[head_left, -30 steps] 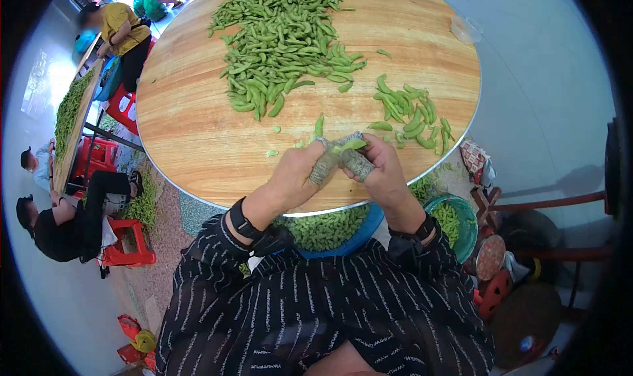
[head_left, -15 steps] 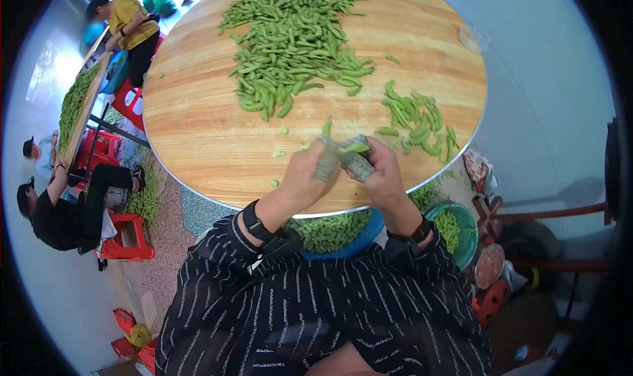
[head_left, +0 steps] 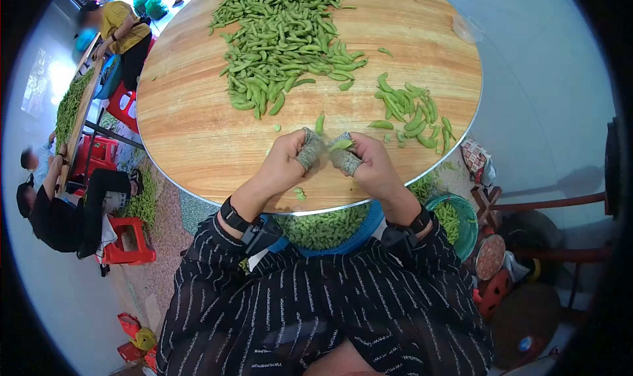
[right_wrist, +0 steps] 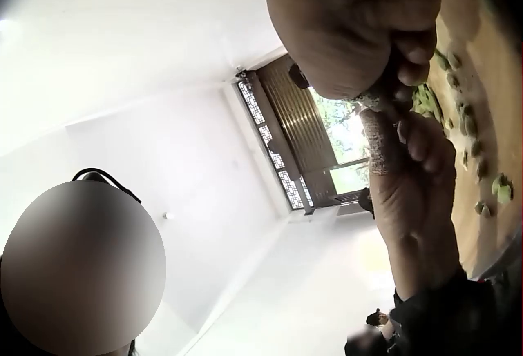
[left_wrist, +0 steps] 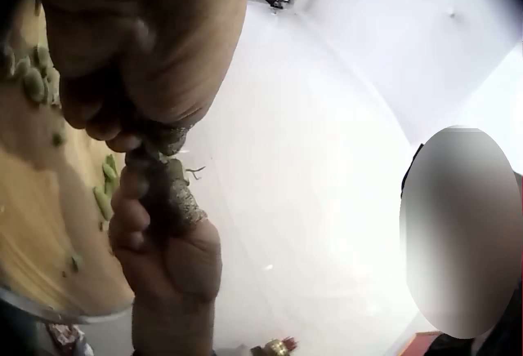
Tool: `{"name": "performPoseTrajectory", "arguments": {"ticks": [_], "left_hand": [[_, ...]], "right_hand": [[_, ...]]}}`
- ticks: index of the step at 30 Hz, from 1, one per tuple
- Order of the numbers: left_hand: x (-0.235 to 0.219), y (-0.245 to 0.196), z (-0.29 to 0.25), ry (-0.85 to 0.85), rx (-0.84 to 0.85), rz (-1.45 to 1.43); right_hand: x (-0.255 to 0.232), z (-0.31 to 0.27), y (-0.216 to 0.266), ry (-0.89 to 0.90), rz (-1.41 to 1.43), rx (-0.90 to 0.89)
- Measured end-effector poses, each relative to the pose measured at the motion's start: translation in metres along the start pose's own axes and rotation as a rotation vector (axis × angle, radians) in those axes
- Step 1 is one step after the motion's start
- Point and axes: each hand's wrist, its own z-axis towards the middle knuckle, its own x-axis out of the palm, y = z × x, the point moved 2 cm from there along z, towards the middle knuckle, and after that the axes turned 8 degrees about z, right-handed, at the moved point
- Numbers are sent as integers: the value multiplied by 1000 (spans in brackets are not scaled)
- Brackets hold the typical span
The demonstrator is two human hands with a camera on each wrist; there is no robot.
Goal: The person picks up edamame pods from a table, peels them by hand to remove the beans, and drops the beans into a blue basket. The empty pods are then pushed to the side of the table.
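Observation:
Over the front of the round wooden table (head_left: pixel 191 135), my two hands meet close together, with grey wrappings on thumbs and forefingers. My right hand (head_left: pixel 377 168) pinches a green soybean pod (head_left: pixel 341 144) between thumb and forefinger. My left hand (head_left: pixel 283 164) has its fingers curled at the pod's other end, where motion blurs the small gap between the hands. In the left wrist view my right hand (left_wrist: pixel 186 262) sits just below the left, thumbs nearly touching. Pale shelled soybeans (head_left: pixel 300 193) lie by the table's front edge, and a single pod (head_left: pixel 320 123) lies just beyond the hands.
A large heap of pods (head_left: pixel 283 46) covers the back of the table, with a smaller group (head_left: pixel 412 112) at right. Below the front edge sits a blue basin (head_left: pixel 349 244) of pale green pieces; a green basket (head_left: pixel 468 228) stands right. Several people sit at another table (head_left: pixel 82 106).
My hands have drawn slightly apart, the left moving leftward and the blurred gap opening between them. Pale beans now show near the front edge below the left hand.

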Motion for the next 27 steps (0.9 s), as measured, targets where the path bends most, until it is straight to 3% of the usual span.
{"name": "performPoseTrajectory", "arguments": {"ticks": [3, 5, 9, 12, 14, 16, 18, 20, 22, 27], "left_hand": [[0, 17, 3, 20, -51, -26], [2, 24, 2, 63, -152, -281], [-3, 14, 1, 77, -143, -308], [-12, 6, -3, 138, -163, -139], [-15, 12, -4, 155, -247, -703], [-17, 12, -5, 105, -216, -712], [-11, 13, -8, 70, -200, -726], [-10, 10, -6, -32, -171, -592], [-6, 9, -6, -12, -154, -588], [0, 4, -7, 2, -42, -459]], "right_hand": [[5, 0, -2, -12, -82, -20], [10, -3, 4, -31, -550, -191], [10, -2, 1, -26, -507, -203], [7, 2, -2, -4, -350, -146], [-1, 7, -9, -110, -9, -69], [-13, 10, -6, -141, -51, -76], [-24, 6, 4, -353, -587, -61], [-31, 6, -4, -357, -592, -81], [-14, 0, 1, -229, -145, -165], [13, -7, 13, -79, 36, 9]]}}
